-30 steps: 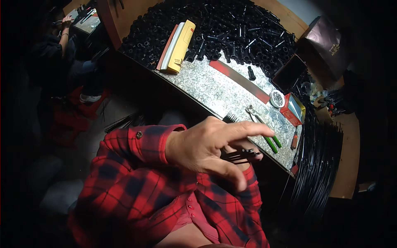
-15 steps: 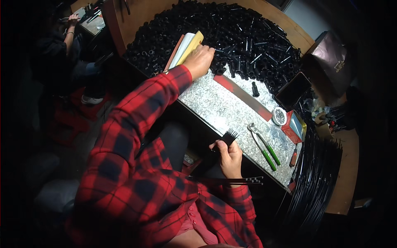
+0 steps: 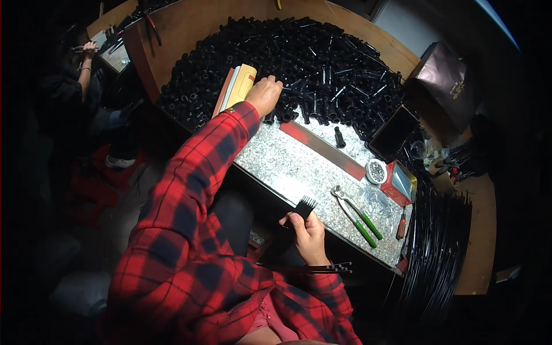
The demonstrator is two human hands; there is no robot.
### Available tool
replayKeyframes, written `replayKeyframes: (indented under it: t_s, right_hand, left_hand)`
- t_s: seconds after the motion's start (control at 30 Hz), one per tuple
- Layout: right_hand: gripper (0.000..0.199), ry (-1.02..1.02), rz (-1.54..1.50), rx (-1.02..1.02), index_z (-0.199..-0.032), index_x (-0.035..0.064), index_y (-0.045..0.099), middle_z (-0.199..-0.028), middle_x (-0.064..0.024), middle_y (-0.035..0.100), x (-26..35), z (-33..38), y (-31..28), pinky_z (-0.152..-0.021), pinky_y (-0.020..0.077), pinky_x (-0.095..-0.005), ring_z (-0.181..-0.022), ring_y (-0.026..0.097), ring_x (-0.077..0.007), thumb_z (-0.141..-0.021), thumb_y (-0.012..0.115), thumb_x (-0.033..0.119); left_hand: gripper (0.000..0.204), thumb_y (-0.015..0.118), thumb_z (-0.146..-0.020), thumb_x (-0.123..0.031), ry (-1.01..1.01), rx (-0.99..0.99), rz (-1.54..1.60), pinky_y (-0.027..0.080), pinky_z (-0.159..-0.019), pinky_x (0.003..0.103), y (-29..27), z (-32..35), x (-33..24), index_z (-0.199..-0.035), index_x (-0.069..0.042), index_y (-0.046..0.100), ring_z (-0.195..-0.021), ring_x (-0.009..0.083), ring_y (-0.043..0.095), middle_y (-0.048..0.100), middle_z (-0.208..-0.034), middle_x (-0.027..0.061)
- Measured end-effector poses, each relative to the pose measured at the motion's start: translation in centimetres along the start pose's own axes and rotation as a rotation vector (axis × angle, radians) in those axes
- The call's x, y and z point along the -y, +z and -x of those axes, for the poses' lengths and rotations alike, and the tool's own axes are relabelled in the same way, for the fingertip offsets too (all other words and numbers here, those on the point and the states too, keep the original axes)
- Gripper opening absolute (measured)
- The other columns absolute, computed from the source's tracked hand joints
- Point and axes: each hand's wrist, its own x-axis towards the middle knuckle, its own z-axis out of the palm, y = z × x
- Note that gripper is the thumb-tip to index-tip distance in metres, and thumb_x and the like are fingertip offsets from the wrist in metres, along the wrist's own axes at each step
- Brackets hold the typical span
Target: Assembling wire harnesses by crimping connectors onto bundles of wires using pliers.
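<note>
Left hand (image 3: 264,95) reaching into pile of black tubes (image 3: 299,63), fingertips buried so grip unclear, right hand (image 3: 310,234) clenched around bundle of thin black rods (image 3: 303,206), ends fanning above fist at speckled worktop (image 3: 287,167) edge.

Left hand (image 3: 263,95) reaches into black tubes (image 3: 299,63); right hand (image 3: 310,234) grips a rod bundle (image 3: 303,208).

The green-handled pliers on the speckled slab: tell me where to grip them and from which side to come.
Grip the green-handled pliers by the two green handles, coming from the near right, where the handle ends point toward the slab's edge. The metal jaws face up-left toward the red strip, so they are the working end. The handles lie slightly spread, flat on the slab, with bare surface around them, and the right hand is nearest.
</note>
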Motion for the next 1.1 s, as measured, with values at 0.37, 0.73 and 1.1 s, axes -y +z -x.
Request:
replayKeyframes:
  t_s: [0.37, 0.73, 1.1]
  right_hand:
    - [0.017, -0.006, 0.048, 0.060, -0.092, -0.0022, 0.054, -0.080, -0.0089, 0.063, -0.1, 0.4, -0.3, -0.069, 0.0454, -0.0235, -0.074, 0.058, -0.0116, -0.093, 0.049, 0.014]
    - [0.018, -0.031, 0.041, -0.010, -0.086, -0.0019, 0.056, -0.075, -0.0065, 0.063, 0.3, 0.4, 0.1, -0.064, 0.0455, -0.0236, -0.068, 0.057, -0.0110, -0.092, 0.050, 0.015]
    - [0.018, 0.038, 0.109, 0.016, -0.088, -0.0023, 0.057, -0.078, -0.0083, 0.064, 1.8, 1.4, 0.5, -0.067, 0.0450, -0.0231, -0.071, 0.057, -0.0106, -0.092, 0.052, 0.015]
  left_hand:
    - [0.024, 0.052, -0.073, 0.006, 0.235, -0.416, 0.090, 0.047, -0.076, 0.037, -7.6, -1.6, -2.9, -0.096, 0.000, 0.054, -0.089, 0.0309, 0.054, 0.053, -0.090, 0.0139]
    - [0.020, 0.048, -0.089, -0.004, -0.094, -0.026, 1.002, 0.048, -0.072, 0.024, -10.4, 10.7, -9.6, -0.107, 0.002, 0.053, -0.077, 0.0145, 0.060, 0.060, -0.090, 0.0088]
    - [0.027, 0.044, -0.093, -0.009, -0.436, 0.188, 1.624, 0.049, -0.073, 0.024, -9.5, 15.0, -13.6, -0.117, 0.003, 0.048, -0.083, 0.0129, 0.060, 0.061, -0.093, 0.0103]
